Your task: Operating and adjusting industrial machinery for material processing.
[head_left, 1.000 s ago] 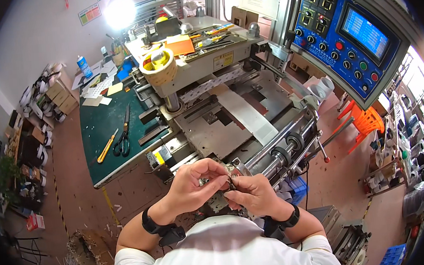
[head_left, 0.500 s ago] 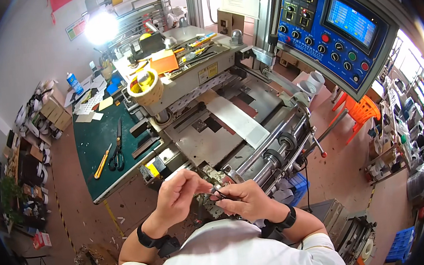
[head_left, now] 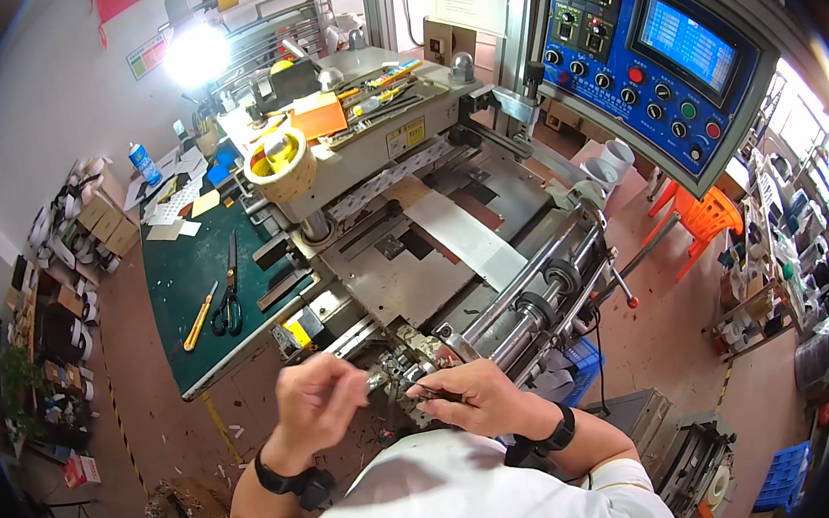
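Observation:
My right hand (head_left: pixel 479 397) is closed in a pinch, thumb against forefinger, on a small thin dark piece (head_left: pixel 427 390); its kind is too small to tell. Just beyond these fingertips is the metal clamp-like fitting (head_left: pixel 405 365) at the near corner of the machine. My left hand (head_left: pixel 319 408) is held to the left of that fitting, apart from the right hand. Its fingers are curled together and slightly blurred, and I cannot see whether anything is between them. Both wrists wear dark bands.
Ahead lies the machine bed (head_left: pixel 406 274) with a pale strip (head_left: pixel 466 235) across it and rollers (head_left: pixel 534 298) at right. Scissors (head_left: pixel 230 298) and a yellow-handled cutter (head_left: pixel 202 318) rest on the green table (head_left: pixel 177 278). A blue control panel (head_left: pixel 652 65) hangs at upper right.
My left hand has drawn away from the right hand, moving left and slightly down. The right hand stays almost where it was, still pinching the dark piece.

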`<state>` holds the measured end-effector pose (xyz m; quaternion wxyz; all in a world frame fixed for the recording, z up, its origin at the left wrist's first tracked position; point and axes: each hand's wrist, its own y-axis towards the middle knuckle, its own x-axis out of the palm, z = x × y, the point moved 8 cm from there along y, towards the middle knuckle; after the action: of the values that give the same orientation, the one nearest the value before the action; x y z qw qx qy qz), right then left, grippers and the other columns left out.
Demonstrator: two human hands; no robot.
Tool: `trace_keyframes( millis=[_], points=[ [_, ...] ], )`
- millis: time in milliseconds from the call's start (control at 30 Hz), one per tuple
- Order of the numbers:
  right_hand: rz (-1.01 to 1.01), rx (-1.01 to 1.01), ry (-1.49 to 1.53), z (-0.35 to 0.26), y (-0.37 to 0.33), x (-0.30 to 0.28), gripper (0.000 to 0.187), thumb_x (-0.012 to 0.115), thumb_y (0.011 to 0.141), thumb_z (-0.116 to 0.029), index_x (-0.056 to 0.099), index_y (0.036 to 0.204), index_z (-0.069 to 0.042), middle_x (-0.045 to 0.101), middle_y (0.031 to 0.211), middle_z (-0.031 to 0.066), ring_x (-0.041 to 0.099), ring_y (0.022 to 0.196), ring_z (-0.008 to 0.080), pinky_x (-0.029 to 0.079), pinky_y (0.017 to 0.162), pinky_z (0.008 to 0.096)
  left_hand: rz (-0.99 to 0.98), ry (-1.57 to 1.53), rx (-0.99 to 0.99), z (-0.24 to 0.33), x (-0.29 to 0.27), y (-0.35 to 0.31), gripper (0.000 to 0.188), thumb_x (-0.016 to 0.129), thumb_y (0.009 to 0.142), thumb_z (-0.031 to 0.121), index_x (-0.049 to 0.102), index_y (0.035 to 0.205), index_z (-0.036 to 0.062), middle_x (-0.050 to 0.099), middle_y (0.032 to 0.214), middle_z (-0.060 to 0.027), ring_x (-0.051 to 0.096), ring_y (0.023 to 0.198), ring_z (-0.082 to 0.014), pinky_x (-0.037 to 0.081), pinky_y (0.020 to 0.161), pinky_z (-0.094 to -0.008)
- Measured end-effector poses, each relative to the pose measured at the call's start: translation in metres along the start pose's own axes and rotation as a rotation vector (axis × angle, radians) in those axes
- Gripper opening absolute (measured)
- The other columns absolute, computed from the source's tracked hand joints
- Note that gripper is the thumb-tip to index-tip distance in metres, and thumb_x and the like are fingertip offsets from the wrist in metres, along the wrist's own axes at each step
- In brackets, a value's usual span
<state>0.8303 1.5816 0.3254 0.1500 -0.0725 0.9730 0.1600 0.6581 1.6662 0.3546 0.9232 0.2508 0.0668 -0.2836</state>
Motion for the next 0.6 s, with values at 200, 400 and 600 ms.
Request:
trace_keyframes(
  millis=[200,400,600],
  points=[
    [0.282,-0.142,0.000,-0.016,0.001,-0.029,0.019,0.068,0.088,-0.002,0.069,0.107,0.000,0.067,0.077,0.0087,0.063,0.061,0.0131,0.049,0.058,0.0251,0.662,0.425,-0.134,-0.078,-0.151,-0.016,0.028,0.054,0.104,0.016,0.054,0.079,0.0032,0.063,0.070,-0.0054,0.061,0.064,-0.0131,0.046,0.060,-0.0259],
    [0.367,-0.239,-0.374,-0.006,0.031,-0.050,0.017,0.066,0.092,-0.008,0.068,0.107,0.000,0.069,0.087,0.0092,0.065,0.066,0.0133,0.051,0.061,0.0248,0.649,1.250,-0.272,-0.205,-0.247,-0.057,0.032,0.058,0.099,0.030,0.059,0.118,0.0041,0.062,0.122,-0.0159,0.055,0.119,-0.0313,0.041,0.101,-0.0463],
    [0.411,-0.048,-0.241,0.042,0.042,-0.055,0.024,0.065,0.096,-0.018,0.067,0.109,0.001,0.069,0.091,0.0103,0.066,0.073,0.0130,0.053,0.063,0.0250,0.525,1.421,-0.672,-0.248,-0.247,-0.064,0.057,0.046,0.101,0.047,0.049,0.146,0.0108,0.042,0.153,-0.0169,0.028,0.148,-0.0332,0.016,0.121,-0.0500]
  ],
)
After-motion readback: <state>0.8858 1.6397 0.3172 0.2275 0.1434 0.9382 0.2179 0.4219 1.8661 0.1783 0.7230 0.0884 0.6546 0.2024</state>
